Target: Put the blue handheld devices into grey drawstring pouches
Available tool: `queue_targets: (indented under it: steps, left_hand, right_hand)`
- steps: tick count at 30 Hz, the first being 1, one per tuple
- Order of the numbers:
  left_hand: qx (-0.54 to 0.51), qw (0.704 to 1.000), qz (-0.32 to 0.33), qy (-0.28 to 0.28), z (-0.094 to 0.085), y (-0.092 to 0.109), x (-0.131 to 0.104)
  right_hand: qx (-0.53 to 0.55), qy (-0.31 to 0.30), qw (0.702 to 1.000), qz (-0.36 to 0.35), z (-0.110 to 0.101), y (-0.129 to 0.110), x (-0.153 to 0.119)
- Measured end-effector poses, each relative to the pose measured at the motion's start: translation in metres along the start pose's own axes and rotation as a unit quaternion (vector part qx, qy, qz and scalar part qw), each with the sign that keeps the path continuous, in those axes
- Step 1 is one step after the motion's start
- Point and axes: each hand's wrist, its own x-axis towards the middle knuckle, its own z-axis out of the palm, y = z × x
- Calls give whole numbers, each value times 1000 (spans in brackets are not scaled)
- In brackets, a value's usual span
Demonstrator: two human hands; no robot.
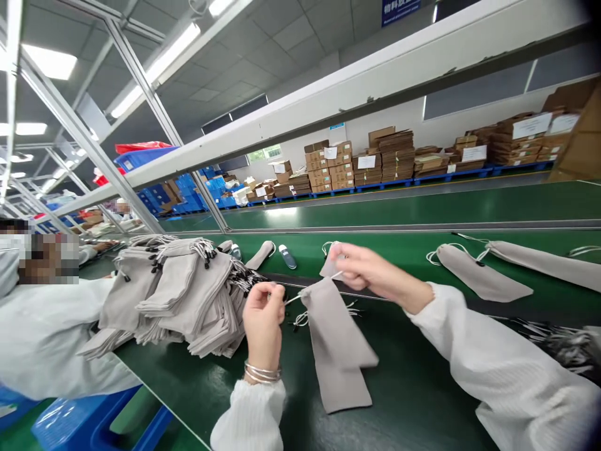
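My left hand (pixel 263 316) is closed in a pinch on one end of a white drawstring. On the other side, my right hand (pixel 373 272) pinches the same cord. Between them a grey drawstring pouch (pixel 342 329) hangs from its gathered top, its lower edge slanting to the right. Beneath it, another grey pouch (pixel 335 388) lies on the green table, partly covered. Loose white cords with dark tips show beside the hanging pouch. Behind my right hand, part of a further pouch (pixel 330 268) is visible on the green belt.
A big pile of grey pouches (pixel 173 294) stands left of my hands, near a co-worker's white sleeve (pixel 61 338). Filled-looking pouches (pixel 486 272) and a dark slipper-shaped item (pixel 287 257) lie on the belt (pixel 394 247). Black-and-white cords (pixel 554 344) lie at right. A blue stool (pixel 84 419) stands lower left.
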Motion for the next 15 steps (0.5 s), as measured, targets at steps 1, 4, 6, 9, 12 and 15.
queue_targets:
  steps: [1, 4, 6, 9, 12, 15]
  left_hand:
    - [-11, 1000, -3, 11, -2, 2, 2]
    - [-20, 1000, -6, 0, 4, 3, -1]
    - [-6, 999, -9, -42, 16, -1, -9]
    - [35, 993, 0, -114, 32, -12, -27]
    - [175, 968, 27, -178, 34, -30, -41]
    - [286, 930, 27, -227, 31, -50, -47]
  right_hand:
    - [44, 9, 999, -11, -2, -8, -4]
    - [124, 53, 989, -67, -8, -24, -8]
    - [148, 112, 977, -107, -16, -28, -4]
    - [97, 251, 940, -209, -40, -28, 5]
    - [-81, 388, 870, -294, -74, -27, 9]
    - [-298, 447, 802, -262, -97, -25, 9]
